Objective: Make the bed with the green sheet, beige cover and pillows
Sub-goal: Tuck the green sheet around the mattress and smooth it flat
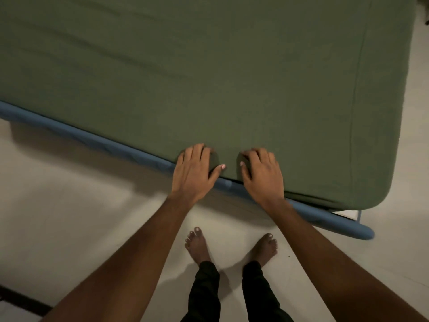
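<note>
Green sheet (209, 77) spread over mattress, mostly smooth, faint creases at left; near-right corner looks fitted. Beige cover, pillows not in view, prob. still to do. Left hand (197, 170) and right hand (262, 174) side by side at near edge, fingers curled, each bunching sheet fabric, just above blue rail (92, 140). Near edge runs upper-left to lower-right; long axis unclear, sheet cropped.

One wide-angle view from the person's head looks steeply down and forward. The bed (92, 141) fills 9 through 3 o'clock, near enough that the left hand (195, 173) and right hand (262, 176) grip its green sheet (209, 66). The floor (69, 205) and bare feet (197, 245) lie toward 6 o'clock.
</note>
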